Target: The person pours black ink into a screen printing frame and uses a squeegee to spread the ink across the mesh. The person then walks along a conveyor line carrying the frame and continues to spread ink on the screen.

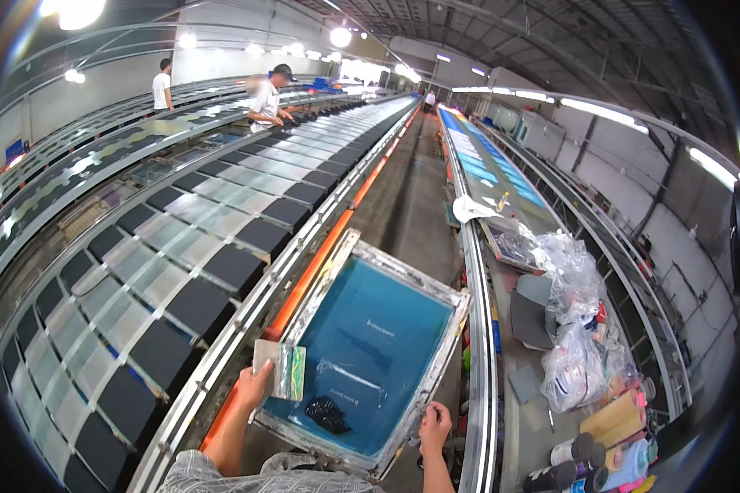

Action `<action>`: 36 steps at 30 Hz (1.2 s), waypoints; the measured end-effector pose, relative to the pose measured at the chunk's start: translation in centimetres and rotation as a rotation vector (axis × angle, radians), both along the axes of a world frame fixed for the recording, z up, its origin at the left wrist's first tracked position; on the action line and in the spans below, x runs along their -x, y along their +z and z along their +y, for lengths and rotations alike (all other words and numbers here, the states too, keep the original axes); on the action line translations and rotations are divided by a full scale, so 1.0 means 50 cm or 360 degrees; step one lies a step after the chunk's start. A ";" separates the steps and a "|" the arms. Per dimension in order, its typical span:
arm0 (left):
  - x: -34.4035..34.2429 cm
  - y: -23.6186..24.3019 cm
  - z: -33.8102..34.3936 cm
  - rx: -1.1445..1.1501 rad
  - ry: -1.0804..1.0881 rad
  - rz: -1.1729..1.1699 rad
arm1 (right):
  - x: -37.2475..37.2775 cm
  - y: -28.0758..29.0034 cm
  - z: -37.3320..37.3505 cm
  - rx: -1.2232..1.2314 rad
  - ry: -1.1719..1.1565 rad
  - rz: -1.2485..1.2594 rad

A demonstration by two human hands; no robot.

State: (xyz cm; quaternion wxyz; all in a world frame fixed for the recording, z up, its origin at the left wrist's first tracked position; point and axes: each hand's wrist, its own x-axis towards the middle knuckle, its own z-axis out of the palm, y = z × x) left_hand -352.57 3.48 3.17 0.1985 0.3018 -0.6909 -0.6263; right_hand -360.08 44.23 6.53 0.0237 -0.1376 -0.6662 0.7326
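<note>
Scraper, flat grey-green: clamped, left hand.
Right hand: curled, grip unclear.
Lower-centre blue framed screen: I'd stroke evenly.

Had the frame in front, between the left table and the right table, with the blob on the mesh toward the near end. Held the scraper in the left hand at the frame's left edge; had the right hand by its right. Saw rows of panels on the left table, 1 worker across it, and, on the right table, bags behind bottles.
</note>
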 end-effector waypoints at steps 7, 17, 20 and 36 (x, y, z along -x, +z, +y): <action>0.433 0.064 -0.065 0.0015 -0.0279 -0.0044 | 0.338 0.003 -0.048 0.0252 -0.0232 -0.0040; 1.064 0.063 -0.099 0.0071 -0.0102 0.0036 | 1.036 0.006 -0.099 0.0208 -0.0239 0.0035; 1.197 0.080 -0.126 -0.0011 -0.0053 -0.0012 | 1.215 0.056 -0.118 0.0234 -0.0088 -0.0015; 2.123 0.135 -0.289 -0.0094 -0.0085 -0.0086 | 2.123 0.045 -0.289 0.0230 -0.0025 0.0096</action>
